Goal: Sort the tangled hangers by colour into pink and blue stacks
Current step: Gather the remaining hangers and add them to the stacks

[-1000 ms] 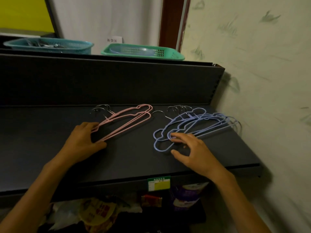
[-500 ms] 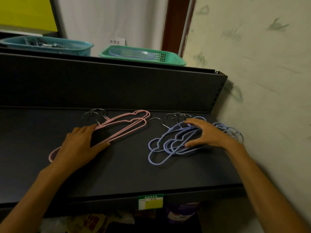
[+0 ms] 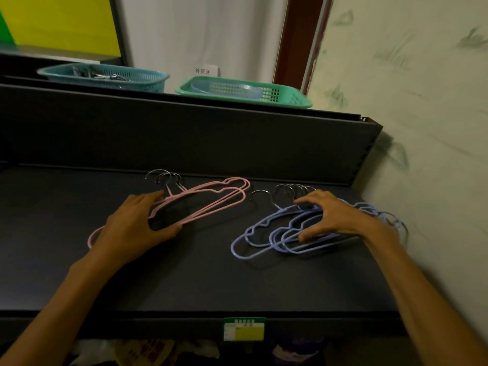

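dark shelf (image 3: 200, 283) against a pale wall; sorting looks all but done, both stacks being squared up.

pink hangers (image 3: 211, 200) lie left of centre, blue hangers (image 3: 266, 233) well apart to the right near the wall. left hand (image 3: 132, 228) rests on the pink stack, fingers and thumb loosely curled round its wires; right hand (image 3: 335, 217) spreads over the blue stack, thumb on the lower bars, fingers near the hooks. next move likely calls for nudging the fanned blue ones into line. versus a second ago: right hand has moved from the blue stack's near edge onto its middle; the view has tipped.
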`<state>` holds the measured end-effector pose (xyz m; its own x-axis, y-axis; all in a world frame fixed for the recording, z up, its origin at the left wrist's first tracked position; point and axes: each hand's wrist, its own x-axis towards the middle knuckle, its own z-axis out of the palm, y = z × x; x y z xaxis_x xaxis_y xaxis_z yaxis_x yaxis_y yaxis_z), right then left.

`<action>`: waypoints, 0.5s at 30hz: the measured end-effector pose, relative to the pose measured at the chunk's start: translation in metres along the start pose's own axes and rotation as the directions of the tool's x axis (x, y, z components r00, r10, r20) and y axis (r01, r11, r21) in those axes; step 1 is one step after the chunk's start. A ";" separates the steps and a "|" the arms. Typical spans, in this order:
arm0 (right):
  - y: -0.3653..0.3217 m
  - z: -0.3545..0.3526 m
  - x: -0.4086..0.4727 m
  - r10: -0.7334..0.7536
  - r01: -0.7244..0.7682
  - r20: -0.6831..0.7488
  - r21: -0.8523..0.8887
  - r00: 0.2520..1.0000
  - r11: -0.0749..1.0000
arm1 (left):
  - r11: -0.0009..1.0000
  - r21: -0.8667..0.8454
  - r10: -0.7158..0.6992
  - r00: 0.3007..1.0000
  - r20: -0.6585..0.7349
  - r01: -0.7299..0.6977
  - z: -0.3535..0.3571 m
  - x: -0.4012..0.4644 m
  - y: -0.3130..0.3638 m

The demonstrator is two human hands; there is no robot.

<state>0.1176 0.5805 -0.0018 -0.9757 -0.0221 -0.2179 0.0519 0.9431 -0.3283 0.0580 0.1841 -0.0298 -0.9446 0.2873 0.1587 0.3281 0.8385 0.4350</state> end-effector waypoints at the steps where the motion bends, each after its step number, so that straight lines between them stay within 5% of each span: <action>1: -0.001 0.002 -0.001 0.001 -0.001 -0.029 0.003 1.000 1.000 | 1.000 0.005 0.002 1.000 -0.008 -0.002 -0.001 -0.001 0.001; 15: -0.025 0.035 -0.034 -0.038 -0.015 -0.430 -0.120 0.902 0.993 | 0.997 0.072 0.035 0.991 -0.131 -0.026 -0.018 -0.032 -0.011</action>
<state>0.1573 0.5464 -0.0181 -0.9736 0.0864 0.2113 0.0405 0.9763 -0.2128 0.0844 0.1575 -0.0234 -0.9232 0.2536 0.2887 0.3511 0.8618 0.3660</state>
